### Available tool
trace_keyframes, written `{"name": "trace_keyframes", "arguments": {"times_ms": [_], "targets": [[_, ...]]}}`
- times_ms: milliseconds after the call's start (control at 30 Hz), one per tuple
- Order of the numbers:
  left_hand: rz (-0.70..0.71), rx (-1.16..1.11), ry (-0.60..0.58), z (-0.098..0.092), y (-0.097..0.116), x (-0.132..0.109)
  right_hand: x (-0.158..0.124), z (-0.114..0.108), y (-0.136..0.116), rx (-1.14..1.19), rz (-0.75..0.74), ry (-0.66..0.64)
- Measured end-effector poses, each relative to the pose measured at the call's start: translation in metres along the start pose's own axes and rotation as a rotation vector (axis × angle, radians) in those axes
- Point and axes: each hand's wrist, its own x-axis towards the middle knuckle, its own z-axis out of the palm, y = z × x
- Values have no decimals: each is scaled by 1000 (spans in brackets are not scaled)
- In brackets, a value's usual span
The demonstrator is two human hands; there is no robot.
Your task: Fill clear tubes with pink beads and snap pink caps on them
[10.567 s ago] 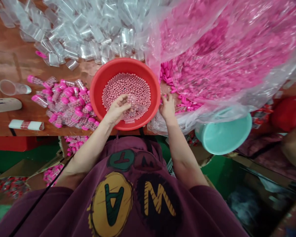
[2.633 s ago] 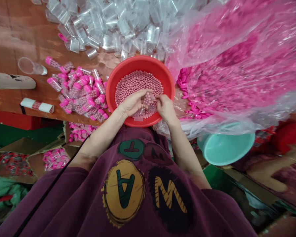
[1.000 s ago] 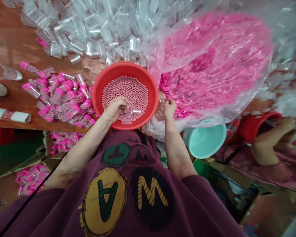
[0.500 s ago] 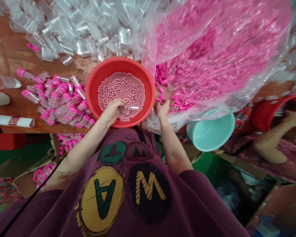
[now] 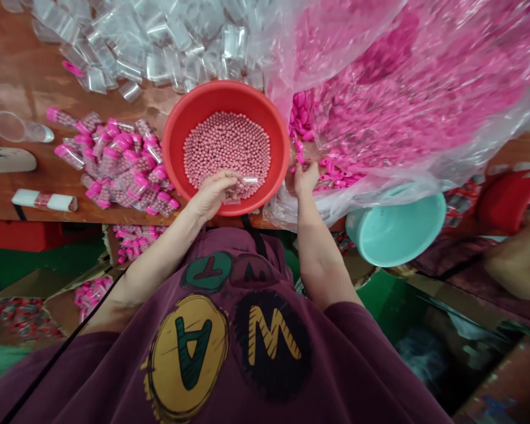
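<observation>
My left hand [image 5: 218,189] is closed over the near side of a red bowl [image 5: 173,132] of small pink beads [image 5: 227,147]. Clear plastic containers [image 5: 249,181] show at its fingertips, partly hidden by the fingers. To the right of the bowl, my right hand [image 5: 306,178] has its fingers drawn together at a pink cap [image 5: 300,158]; the fingers partly cover the grip. More loose pink caps [image 5: 335,176] lie just beside that hand, at the mouth of a clear plastic bag [image 5: 388,191].
Left of the bowl lie filled pink-capped containers [image 5: 119,156]. Clear empty containers [image 5: 154,41] are heaped behind. A turquoise bucket [image 5: 401,232] stands at the table's right front edge. A co-worker's arm [image 5: 519,259] is at the far right, near another red container [image 5: 506,197].
The whole view has shifted, so the table things appear farther right and slightly higher. Both hands stay at the same places, left in the bowl and right at the caps.
</observation>
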Motion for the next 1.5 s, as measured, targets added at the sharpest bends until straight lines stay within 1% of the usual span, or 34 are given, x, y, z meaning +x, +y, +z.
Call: {"name": "trace_keyframes", "arguments": {"times_ms": [67,100,167,233,300,400,467,500,567,633,733,900,1000,1167,1300,1400,1500], "targets": [[4,-26,-28,-1,0,-5,-1,-8,-8,-2,99,7],[10,-37,-41,-1,0,-7,-3,-13,-11,16,113,10],[22,-50,-54,-1,0,-10,-10,-25,-19,111,54,8],[29,-58,-59,-1,0,-12,-22,-37,-29,295,-7,-33],[36,-70,-64,0,0,-12,-40,-47,-46,535,-43,-142],[43,-78,-91,0,0,-10,-75,-58,-85,828,-63,-407],[48,-70,-111,-1,1,-8,-99,-65,-115,923,-39,-552],[55,-66,-116,-2,2,-8,-109,-68,-129,942,-33,-594],[75,-65,-115,-4,4,-7,-125,-72,-151,910,-82,-624],[97,-69,-117,-5,5,-8,-133,-75,-164,822,-203,-601],[120,-93,-141,-6,7,-11,-139,-74,-169,695,-372,-539],[125,-142,-157,-3,8,-18,-146,-72,-170,544,-495,-366],[126,-181,-177,0,7,-22,-151,-73,-172,497,-565,-328],[127,-184,-153,5,7,-28,-158,-82,-175,398,-637,-271],[175,-140,-158,4,7,-32,-164,-89,-176,337,-680,-289],[189,-123,-169,2,7,-35,-169,-88,-176,329,-703,-278],[253,-78,-130,3,7,-38,-173,-84,-174,324,-693,-294]]}}
